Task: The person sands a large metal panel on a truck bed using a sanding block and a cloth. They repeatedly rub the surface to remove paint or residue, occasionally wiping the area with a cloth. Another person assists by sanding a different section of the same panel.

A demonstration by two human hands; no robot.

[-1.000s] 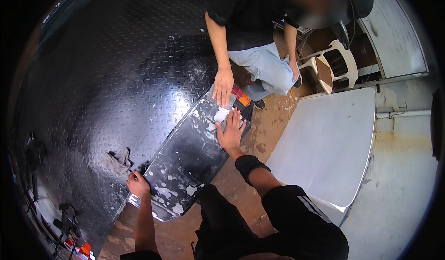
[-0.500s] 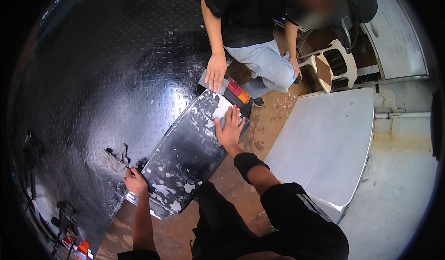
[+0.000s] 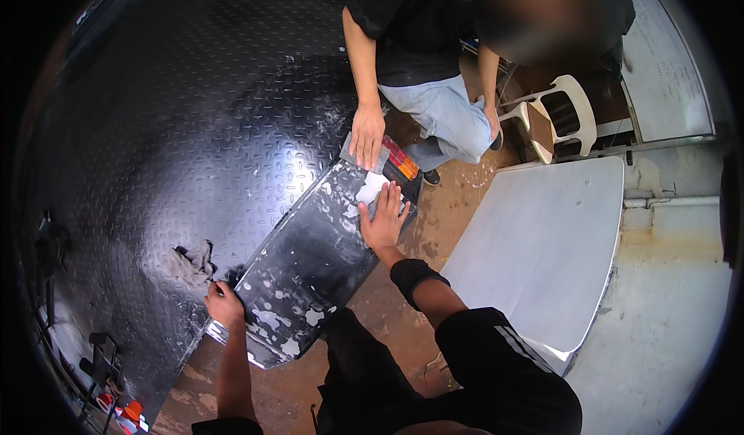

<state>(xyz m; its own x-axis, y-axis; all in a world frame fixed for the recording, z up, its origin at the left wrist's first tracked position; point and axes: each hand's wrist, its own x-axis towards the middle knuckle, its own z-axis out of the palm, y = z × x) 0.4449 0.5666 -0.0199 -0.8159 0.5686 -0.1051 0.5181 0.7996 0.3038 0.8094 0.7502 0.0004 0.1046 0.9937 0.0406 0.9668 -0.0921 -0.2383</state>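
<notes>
A long black panel [image 3: 310, 249], worn through to whitish patches, lies slantwise on the dark tread-plate surface. At its near left end my left hand [image 3: 225, 306] is closed on the panel's edge, with the fingertips partly hidden. Toward the far end, my right hand [image 3: 382, 219] lies flat on the panel, fingers stretched out beside a large white patch [image 3: 372, 187]. Whatever may lie under the palm is hidden. Another person's hand [image 3: 366, 134] presses on a grey sheet [image 3: 377, 160] at the far end, next to a red and orange light lens [image 3: 401, 160].
A crumpled grey rag [image 3: 188, 264] lies left of the panel on the tread-plate surface [image 3: 178, 163]. The other person [image 3: 434, 109] sits opposite. A white board [image 3: 542, 241] stands at the right, with a plastic chair [image 3: 570, 117] behind it. Tools [image 3: 101, 361] stand at the lower left.
My right hand has slid slightly toward the panel's far end. The other person's head has leaned lower and closer. My left hand stays at the edge; the view has shifted a little.
</notes>
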